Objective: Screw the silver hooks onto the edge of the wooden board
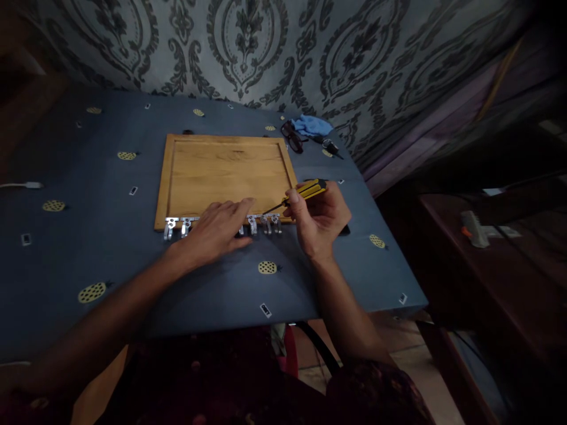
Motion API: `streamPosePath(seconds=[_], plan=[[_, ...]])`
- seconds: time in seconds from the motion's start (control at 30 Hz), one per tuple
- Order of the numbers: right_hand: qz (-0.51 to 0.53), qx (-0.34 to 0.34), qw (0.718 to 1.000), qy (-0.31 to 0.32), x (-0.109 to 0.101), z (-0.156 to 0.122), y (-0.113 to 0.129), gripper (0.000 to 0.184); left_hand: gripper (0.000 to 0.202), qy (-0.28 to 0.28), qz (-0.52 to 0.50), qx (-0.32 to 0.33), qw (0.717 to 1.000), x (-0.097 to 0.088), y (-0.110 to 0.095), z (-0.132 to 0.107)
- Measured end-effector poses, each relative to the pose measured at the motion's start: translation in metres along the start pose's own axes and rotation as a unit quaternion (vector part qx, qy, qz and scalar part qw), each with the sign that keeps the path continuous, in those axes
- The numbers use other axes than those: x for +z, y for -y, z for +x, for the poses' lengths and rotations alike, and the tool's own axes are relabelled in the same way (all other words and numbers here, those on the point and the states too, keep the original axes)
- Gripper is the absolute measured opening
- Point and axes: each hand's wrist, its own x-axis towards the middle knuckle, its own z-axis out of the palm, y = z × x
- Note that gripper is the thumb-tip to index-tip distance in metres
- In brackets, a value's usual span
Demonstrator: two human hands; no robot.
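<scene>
A framed wooden panel (225, 171) lies flat on the table, with several silver metal hinges (252, 224) in a row along its near edge. My left hand (219, 227) rests with fingers stretched out over that edge, covering some of the hinges. In my right hand (321, 215) is a screwdriver (310, 190) with a yellow and black handle, gripped between thumb and fingers. Its thin shaft slants down to the left, and the tip is at the hinges on the right part of the edge. Whether it sits in a screw is too small to tell.
Glasses (293, 137), a blue cloth (312, 125) and keys (330, 146) lie behind the panel at the right. A dark flat object (345, 229) is partly hidden under my right hand. A white cable (26, 185) reaches in from the left. Patterned wallpaper backs the table (212, 301).
</scene>
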Motion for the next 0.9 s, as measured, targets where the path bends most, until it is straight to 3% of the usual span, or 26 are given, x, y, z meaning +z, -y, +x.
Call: streamPosePath(seconds=[0.37,0.9], plan=[[0.039,0.022,0.999,0.028,0.010,-0.008,0.005,0.024,0.067,-0.007,0.014,0.011,1.000,0.001,-0.003,-0.001],[-0.004,0.027,0.998,0.051,0.013,-0.006,0.003,0.026,0.065,-0.023,0.022,0.006,0.999,0.004,-0.005,-0.001]])
